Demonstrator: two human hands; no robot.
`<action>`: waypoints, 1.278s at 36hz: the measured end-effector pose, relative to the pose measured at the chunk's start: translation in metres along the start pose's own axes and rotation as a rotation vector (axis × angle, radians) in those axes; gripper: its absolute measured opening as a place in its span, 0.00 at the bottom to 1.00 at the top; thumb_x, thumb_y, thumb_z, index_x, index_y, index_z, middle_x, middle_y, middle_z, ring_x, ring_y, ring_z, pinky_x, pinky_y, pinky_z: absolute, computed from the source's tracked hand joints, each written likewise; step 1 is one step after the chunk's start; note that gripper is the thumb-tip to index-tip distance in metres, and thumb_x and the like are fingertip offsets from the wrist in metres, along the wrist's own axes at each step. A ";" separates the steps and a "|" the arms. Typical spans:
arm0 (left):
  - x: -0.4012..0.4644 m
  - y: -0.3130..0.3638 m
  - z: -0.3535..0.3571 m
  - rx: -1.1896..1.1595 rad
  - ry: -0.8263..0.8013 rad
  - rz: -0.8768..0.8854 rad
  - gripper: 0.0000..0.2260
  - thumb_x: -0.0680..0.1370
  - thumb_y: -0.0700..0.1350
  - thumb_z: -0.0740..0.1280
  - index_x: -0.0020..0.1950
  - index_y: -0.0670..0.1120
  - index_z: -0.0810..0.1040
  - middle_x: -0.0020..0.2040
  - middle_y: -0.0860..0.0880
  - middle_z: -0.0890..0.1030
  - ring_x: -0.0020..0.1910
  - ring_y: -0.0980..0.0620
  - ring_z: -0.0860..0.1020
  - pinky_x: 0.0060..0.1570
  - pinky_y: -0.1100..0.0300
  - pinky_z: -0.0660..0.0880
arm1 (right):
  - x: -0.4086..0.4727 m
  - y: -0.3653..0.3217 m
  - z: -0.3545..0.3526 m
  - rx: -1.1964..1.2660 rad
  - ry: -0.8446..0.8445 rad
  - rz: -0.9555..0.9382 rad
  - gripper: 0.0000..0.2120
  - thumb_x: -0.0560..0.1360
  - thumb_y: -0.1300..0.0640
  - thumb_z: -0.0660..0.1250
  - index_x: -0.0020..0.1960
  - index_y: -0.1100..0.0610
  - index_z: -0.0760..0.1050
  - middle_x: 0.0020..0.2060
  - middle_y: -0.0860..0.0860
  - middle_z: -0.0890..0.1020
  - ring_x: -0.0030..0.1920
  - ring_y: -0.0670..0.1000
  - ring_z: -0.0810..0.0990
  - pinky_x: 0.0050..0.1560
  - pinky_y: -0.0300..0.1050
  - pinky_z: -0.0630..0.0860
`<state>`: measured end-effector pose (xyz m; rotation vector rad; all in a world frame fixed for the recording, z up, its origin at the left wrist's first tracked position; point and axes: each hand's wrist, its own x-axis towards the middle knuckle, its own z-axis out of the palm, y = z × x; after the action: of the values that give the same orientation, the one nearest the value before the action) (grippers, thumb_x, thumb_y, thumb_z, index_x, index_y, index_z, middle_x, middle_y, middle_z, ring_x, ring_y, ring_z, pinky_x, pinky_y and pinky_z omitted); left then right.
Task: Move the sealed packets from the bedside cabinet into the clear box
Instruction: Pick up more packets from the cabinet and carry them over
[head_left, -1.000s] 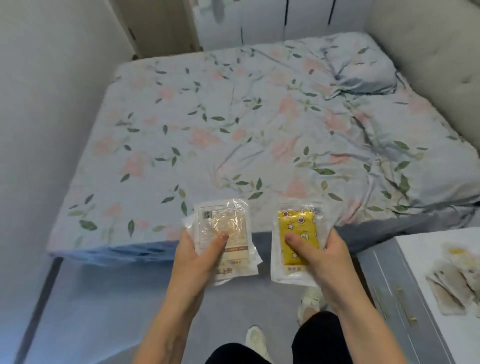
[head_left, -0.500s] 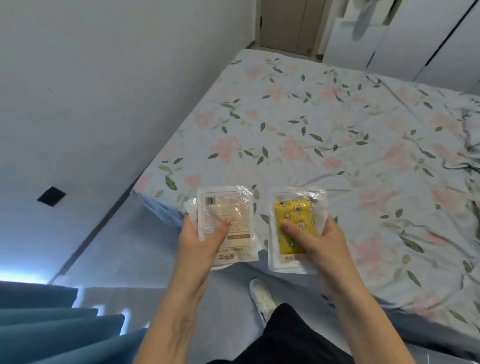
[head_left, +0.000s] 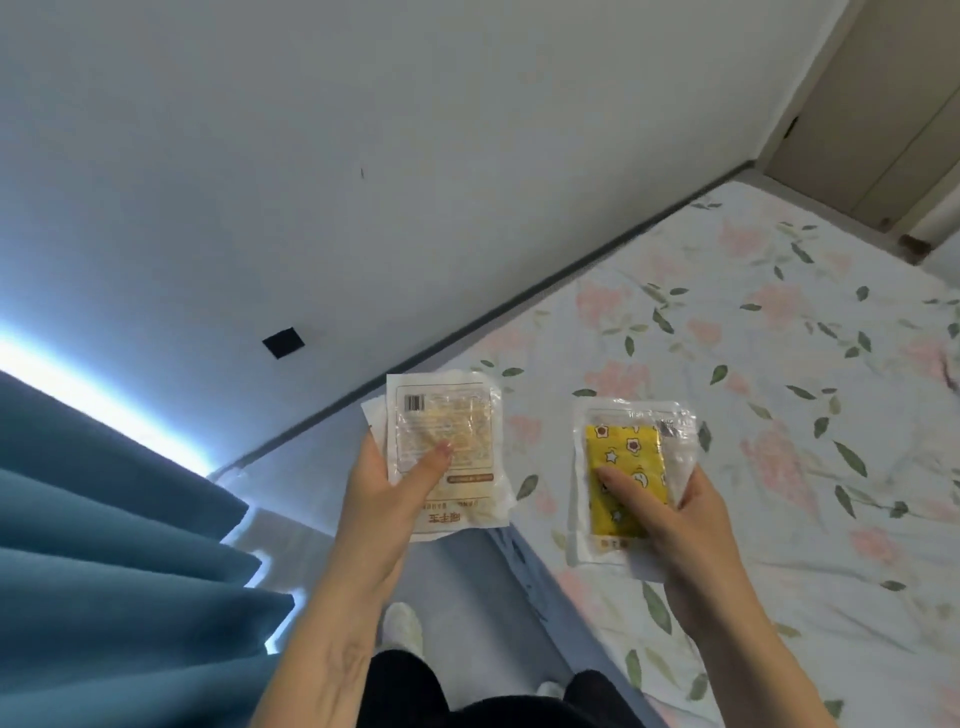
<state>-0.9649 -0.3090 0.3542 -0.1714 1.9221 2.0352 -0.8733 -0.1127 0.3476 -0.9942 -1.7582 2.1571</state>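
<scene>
My left hand (head_left: 382, 499) grips a small stack of clear sealed packets (head_left: 452, 421) with pale contents and a barcode, thumb pressed on the front. My right hand (head_left: 685, 525) holds other clear packets (head_left: 631, 457), the top one showing a yellow patterned insert, thumb on the yellow part. Both bundles are held up in front of me, side by side and apart. Neither the bedside cabinet nor the clear box is in view.
A bed with a floral sheet (head_left: 779, 364) fills the right side. A white wall (head_left: 363, 156) runs along the left, with a teal curtain (head_left: 104, 545) at lower left. A narrow strip of floor (head_left: 457, 582) lies between curtain and bed, where my feet stand.
The view has swung left: the cabinet dropped out of sight, then the wall and curtain came in. Both hands keep the same grip on their packets.
</scene>
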 end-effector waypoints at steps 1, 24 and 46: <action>0.011 0.005 -0.012 -0.005 0.018 0.002 0.13 0.75 0.40 0.69 0.57 0.53 0.76 0.47 0.55 0.85 0.46 0.55 0.84 0.42 0.59 0.79 | 0.010 -0.003 0.017 -0.012 -0.020 -0.001 0.13 0.68 0.58 0.74 0.51 0.51 0.78 0.43 0.49 0.86 0.43 0.52 0.85 0.44 0.47 0.80; 0.276 0.135 -0.248 0.063 -0.005 0.043 0.13 0.75 0.41 0.69 0.56 0.55 0.74 0.45 0.58 0.84 0.43 0.59 0.83 0.36 0.65 0.79 | 0.158 -0.057 0.381 -0.046 -0.058 -0.055 0.12 0.68 0.57 0.74 0.50 0.48 0.78 0.41 0.44 0.86 0.40 0.45 0.84 0.36 0.37 0.77; 0.586 0.226 -0.156 0.084 -0.360 -0.077 0.14 0.74 0.36 0.69 0.58 0.47 0.75 0.46 0.51 0.85 0.42 0.54 0.84 0.33 0.63 0.79 | 0.414 -0.148 0.439 0.056 0.364 -0.077 0.10 0.70 0.59 0.74 0.48 0.48 0.79 0.38 0.44 0.85 0.37 0.44 0.84 0.36 0.40 0.77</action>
<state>-1.6079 -0.3767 0.3728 0.1324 1.7415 1.7884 -1.4881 -0.2016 0.3612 -1.1947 -1.5294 1.8275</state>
